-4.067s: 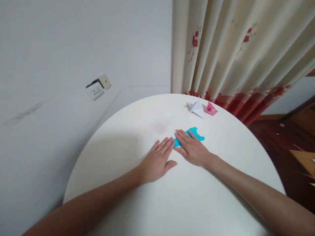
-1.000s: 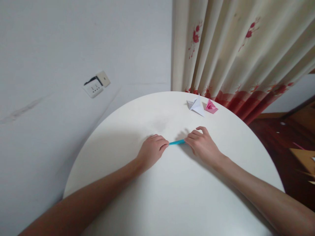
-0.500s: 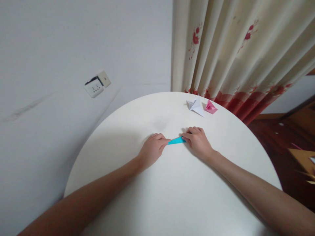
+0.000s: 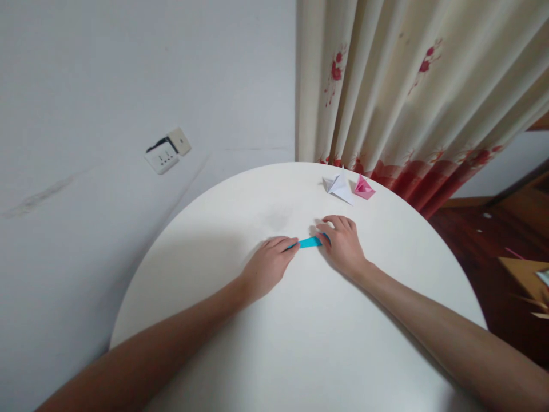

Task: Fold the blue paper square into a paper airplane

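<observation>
Blue paper (image 4: 309, 242) pinched flat (both ends) between left hand (image 4: 266, 266) and right hand (image 4: 343, 245)

Both hands (image 4: 306, 256) seemingly pinch blue paper (image 4: 309, 242) on table (image 4: 300, 343).

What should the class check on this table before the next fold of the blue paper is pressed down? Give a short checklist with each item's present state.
1. Blue paper lies flat on the white table: ok.
2. Left hand pins its near end with the fingers: ok.
3. Right hand pins the far end: ok.
4. Edges of the fold line up: cannot tell, the hands cover both ends.
5. White paper model and pink paper model sit apart from the hands, near the table's far rim: ok.
6. Bare table in front of the hands for turning the piece: ok.
</observation>
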Demonstrator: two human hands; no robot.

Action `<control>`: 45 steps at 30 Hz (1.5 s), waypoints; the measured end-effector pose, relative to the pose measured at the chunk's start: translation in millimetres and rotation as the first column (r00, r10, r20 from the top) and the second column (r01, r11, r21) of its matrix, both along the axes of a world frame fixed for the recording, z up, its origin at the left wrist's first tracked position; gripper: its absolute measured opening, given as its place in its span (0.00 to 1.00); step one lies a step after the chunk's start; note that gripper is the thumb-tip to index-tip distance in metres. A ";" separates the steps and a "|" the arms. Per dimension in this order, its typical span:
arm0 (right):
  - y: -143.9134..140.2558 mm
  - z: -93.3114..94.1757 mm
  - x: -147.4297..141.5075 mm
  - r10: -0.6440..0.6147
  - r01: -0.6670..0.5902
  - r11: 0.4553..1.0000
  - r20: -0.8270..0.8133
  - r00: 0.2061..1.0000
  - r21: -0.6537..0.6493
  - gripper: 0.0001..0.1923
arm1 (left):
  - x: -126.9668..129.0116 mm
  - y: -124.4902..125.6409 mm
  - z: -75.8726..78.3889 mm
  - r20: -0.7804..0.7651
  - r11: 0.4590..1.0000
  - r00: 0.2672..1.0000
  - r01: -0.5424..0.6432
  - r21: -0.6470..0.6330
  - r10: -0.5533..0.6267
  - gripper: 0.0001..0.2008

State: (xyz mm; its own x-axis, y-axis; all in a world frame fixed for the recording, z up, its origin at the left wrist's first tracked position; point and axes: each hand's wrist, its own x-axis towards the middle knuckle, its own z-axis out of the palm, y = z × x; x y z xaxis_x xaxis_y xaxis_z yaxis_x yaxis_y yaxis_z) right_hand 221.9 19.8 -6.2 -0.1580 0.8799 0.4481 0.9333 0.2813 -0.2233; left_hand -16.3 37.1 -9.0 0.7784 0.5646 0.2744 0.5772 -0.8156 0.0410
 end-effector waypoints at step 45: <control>-18.9 -2.9 -23.7 0.352 -0.318 0.908 0.085 0.932 -0.274 0.36 | 2.1 -26.6 23.9 -0.158 0.994 0.982 -0.108 -0.013 0.105 0.20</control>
State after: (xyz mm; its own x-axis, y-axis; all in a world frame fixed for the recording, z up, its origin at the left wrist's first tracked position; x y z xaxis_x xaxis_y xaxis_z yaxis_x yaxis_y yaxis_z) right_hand 198.2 0.9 -9.1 -0.5046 0.8455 0.1747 0.8193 0.5328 -0.2119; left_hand -14.2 10.5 14.9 0.7457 0.6512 0.1411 0.6616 -0.7488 -0.0402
